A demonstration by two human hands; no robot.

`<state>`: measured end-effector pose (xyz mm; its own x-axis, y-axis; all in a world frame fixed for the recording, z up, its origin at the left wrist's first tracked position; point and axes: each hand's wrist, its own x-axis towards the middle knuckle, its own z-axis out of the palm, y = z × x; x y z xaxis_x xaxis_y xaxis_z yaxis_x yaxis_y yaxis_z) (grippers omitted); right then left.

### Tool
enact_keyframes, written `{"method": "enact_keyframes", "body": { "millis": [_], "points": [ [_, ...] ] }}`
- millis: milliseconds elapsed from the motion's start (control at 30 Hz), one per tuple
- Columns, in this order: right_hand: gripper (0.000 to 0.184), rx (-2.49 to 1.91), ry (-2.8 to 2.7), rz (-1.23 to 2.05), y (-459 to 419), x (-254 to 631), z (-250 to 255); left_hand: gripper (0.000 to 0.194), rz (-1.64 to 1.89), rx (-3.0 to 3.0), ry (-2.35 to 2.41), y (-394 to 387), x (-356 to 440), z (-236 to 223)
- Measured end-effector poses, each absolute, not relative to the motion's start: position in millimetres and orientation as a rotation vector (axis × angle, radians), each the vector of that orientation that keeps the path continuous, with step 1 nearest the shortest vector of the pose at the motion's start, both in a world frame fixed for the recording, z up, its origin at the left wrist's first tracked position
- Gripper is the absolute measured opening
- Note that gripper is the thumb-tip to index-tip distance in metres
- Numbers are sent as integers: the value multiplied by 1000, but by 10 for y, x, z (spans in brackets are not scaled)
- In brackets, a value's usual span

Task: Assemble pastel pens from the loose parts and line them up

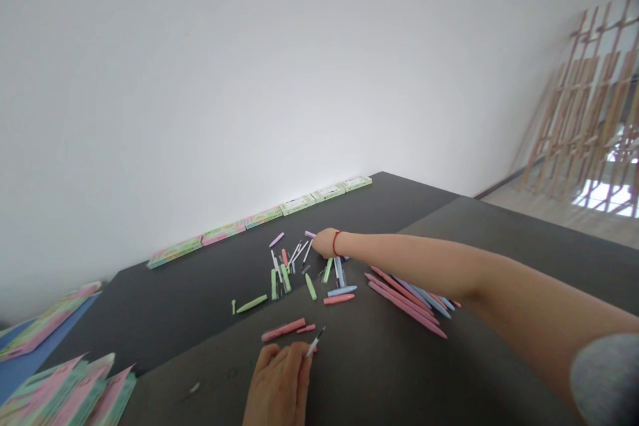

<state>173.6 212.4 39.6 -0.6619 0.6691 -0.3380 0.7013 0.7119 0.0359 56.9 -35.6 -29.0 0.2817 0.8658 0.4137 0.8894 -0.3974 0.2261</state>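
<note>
Pen parts (310, 287) — smooth pastel tubes, some tapering to points — lie scattered across the dark, matte table (369, 373). The left hand (278, 379) pinches a slim, dark-tipped white refill (312, 347); the right hand (324, 243) is among the parts, fingertips hidden, its grip impossible to tell.

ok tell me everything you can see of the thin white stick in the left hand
The thin white stick is straight and slim, apparently plastic, with a white shaft and a narrow dark end. The left hand grips it near the fingertips, its lower part hidden there. It slants, dark end up and to the right in the picture, next to a short pink piece. Whether it touches the table can't be told.
</note>
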Motion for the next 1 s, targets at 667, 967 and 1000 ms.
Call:
{"method": "enact_keyframes", "body": {
  "millis": [667, 967, 1000],
  "points": [
    [11, 880, 3240, -1254, 465, 2706, 253, 17, -773, -2518, -1603, -406, 583, -135],
    [8, 888, 3168, -1307, 494, 2673, 151, 20, -704, -2526, -1587, -406, 586, -116],
    [8, 892, 3169, -1302, 491, 2669, 136, 21, -701, -2530, -1588, -405, 585, -115]
  ]
}}
